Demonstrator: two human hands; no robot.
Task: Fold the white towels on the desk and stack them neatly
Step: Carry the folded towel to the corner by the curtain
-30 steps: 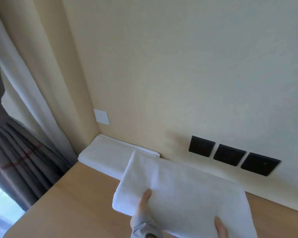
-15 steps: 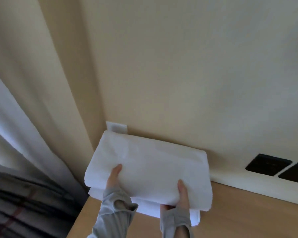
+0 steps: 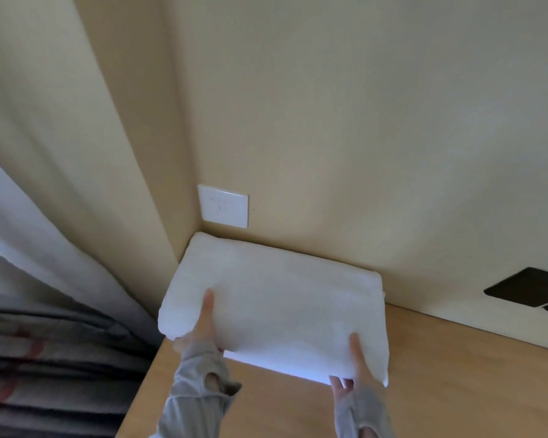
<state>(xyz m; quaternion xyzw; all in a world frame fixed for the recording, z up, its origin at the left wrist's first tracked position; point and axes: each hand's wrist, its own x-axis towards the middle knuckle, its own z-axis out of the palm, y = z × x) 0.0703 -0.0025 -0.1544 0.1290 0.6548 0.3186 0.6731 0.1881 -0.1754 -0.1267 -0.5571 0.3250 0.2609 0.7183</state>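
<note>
A folded white terry towel [image 3: 276, 298] lies as a thick rectangle in the far left corner of the pale wooden desk [image 3: 440, 374], its far long edge against the cream wall [image 3: 329, 121] and its left end by the corner where two walls meet. Under its near edge a thin strip of a second folded white towel [image 3: 266, 363] shows, so the upper one sits over it, roughly aligned. Whether the upper towel's full weight is down on the lower one cannot be told.

The left hand [image 3: 204, 324] grips the upper towel near its near-left corner: the thumb [image 3: 207, 308] lies flat on top, pointing toward the wall, and the other fingers are hidden beneath the cloth. The right hand [image 3: 358, 365] pinches the near-right corner the same way, thumb pressed on top and fingertips [image 3: 339, 382] showing just under the edge. Both wrists wear grey knit sleeves [image 3: 196, 390] with thumb holes.

On the wall just above the towel's far left end is a white rectangular wall plate [image 3: 222, 206]. Farther right, low on the wall, are black socket plates [image 3: 525, 287], well apart from the towels. To the left of the desk hang a white sheer curtain [image 3: 45, 248] and a grey striped curtain [image 3: 45, 358]
</note>
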